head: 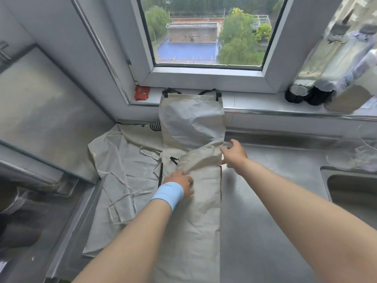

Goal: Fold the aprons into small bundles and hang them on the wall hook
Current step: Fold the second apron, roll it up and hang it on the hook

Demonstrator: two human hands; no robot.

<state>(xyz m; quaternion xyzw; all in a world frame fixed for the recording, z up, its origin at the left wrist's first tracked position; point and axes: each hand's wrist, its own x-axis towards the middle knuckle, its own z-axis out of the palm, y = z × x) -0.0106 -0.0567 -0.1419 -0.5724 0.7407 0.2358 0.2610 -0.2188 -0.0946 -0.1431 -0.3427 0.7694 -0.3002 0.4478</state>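
Observation:
A beige apron with black straps lies lengthwise on the steel counter, its sides folded inward into a narrow strip and its bib reaching up onto the window sill. My left hand, a blue band at its wrist, presses on the folded cloth near its left edge. At the strip's right edge, where a flap crosses over, my right hand touches the fabric with fingers spread. A second beige apron with thin ties lies spread flat to the left, partly under the first. No wall hook is in view.
The steel counter runs rightward to a sink. Foil-wrapped pipes lean at the sill's right end. A red packet sits on the sill's left end. A stove area lies at the left.

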